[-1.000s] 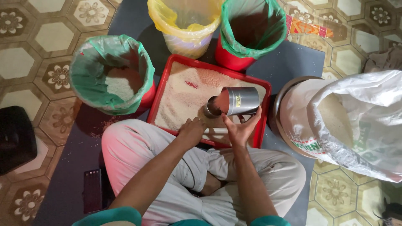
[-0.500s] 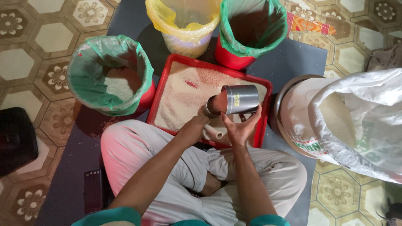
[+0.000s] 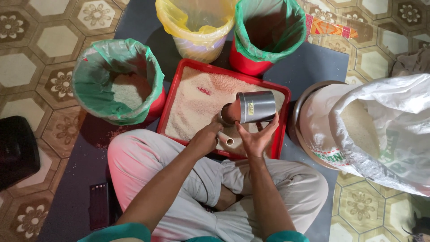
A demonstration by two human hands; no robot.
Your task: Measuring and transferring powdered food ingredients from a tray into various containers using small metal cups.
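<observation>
Head view looks down at a person sitting cross-legged on a dark mat over a tiled floor with flower shapes. At the right sits a big white woven sack, crinkly and open, with pale grain inside, resting in a round metal bowl. At the left stands a red bucket lined with a green plastic bag, with some grain at the bottom. At the far side are a second red bucket with a green bag and a yellow-lined bucket. In the middle, just in front of the knees, lies a flat red tray spread with pale, sandy-looking grain. Over the tray's near right part is a shiny round metal can, tipped on its side with its open mouth facing left.

Right hand is under the can, palm up, fingers spread and cupping it from below. Left hand is at the can's mouth, fingers curled in close together, and I cannot tell if they grip the rim. A small pale tube lies between the hands.
</observation>
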